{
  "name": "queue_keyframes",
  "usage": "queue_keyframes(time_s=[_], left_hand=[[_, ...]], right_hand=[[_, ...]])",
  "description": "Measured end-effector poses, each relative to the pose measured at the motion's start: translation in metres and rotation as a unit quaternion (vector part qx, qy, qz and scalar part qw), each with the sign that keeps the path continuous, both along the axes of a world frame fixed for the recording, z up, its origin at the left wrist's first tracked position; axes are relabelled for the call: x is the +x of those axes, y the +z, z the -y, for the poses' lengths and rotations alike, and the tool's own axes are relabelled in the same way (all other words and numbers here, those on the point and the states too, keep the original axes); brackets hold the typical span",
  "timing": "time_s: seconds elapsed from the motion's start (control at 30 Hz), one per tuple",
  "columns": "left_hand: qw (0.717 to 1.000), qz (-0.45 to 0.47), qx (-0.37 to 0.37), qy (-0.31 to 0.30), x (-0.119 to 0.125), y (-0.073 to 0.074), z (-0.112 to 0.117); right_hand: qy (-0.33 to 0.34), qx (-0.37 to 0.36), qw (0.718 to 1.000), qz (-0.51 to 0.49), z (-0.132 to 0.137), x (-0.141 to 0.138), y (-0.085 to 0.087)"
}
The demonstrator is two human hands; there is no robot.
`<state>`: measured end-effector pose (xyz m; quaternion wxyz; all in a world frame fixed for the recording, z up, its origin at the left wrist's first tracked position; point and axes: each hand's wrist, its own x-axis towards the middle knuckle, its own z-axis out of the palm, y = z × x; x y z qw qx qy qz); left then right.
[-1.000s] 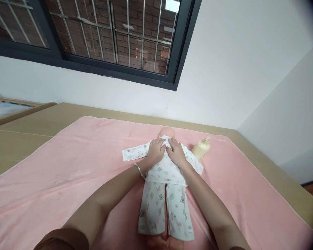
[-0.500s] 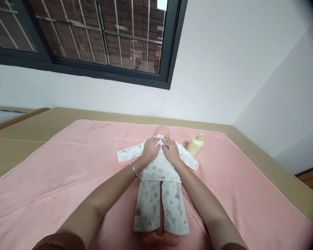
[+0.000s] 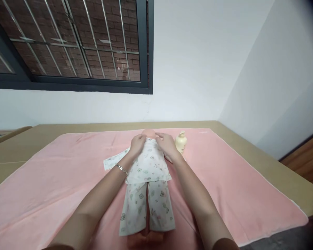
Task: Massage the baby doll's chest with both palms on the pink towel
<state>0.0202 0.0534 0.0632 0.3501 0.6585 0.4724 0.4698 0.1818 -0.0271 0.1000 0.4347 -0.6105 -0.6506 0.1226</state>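
A doll lies on its back on a pink blanket (image 3: 214,180), its bald head (image 3: 148,132) at the far end. It is dressed in a white printed long-sleeved shirt (image 3: 148,161) and matching trousers (image 3: 160,208). My left hand (image 3: 137,144), with a bracelet at the wrist, has its fingers curled on the shirt's shoulder beside the collar. On the opposite side of the collar, my right hand (image 3: 168,145) pinches the shirt's edge with thumb and fingers near the doll's neck. The doll's right-side sleeve is mostly hidden behind my right hand and forearm.
A cream pump bottle (image 3: 181,141) stands just right of my right hand. The blanket covers a wooden surface (image 3: 240,156) with a white wall (image 3: 182,69) behind it. A dark-framed barred window (image 3: 143,69) is at upper left.
My hands have moved from lying flat on the doll's chest outward and up to the shirt's shoulders and collar. The view has shifted, and the bottle now looks upright.
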Motion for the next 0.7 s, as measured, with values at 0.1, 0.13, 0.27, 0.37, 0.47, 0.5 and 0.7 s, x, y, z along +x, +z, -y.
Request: queue_keyframes(time_s=[0.1,0.13,0.27,0.37,0.47,0.5,0.7], left_hand=[[0.991,0.105,-0.016,-0.082,0.039,0.021,0.019],[0.978,0.158,-0.065,-0.121,0.053,0.028,0.026],[0.853,0.311,-0.329,-0.262,0.104,0.045,0.043],[0.781,0.365,-0.421,-0.282,0.131,0.047,0.047],[0.754,0.385,-0.464,-0.26,0.144,0.041,0.049],[0.747,0.386,-0.478,-0.254,0.145,0.038,0.05],[0.709,0.379,-0.538,-0.253,0.109,0.031,0.065]], right_hand=[[-0.092,0.072,0.993,0.003,0.006,0.032,0.021],[-0.123,0.082,0.989,0.007,0.007,0.044,0.024],[-0.148,0.016,0.989,-0.001,0.003,0.076,0.023],[-0.147,-0.046,0.986,0.064,0.002,0.081,0.017],[-0.176,-0.064,0.975,0.116,0.002,0.076,0.018],[-0.186,-0.072,0.973,0.118,0.002,0.074,0.02],[-0.261,-0.12,0.954,0.087,-0.001,0.067,0.03]])
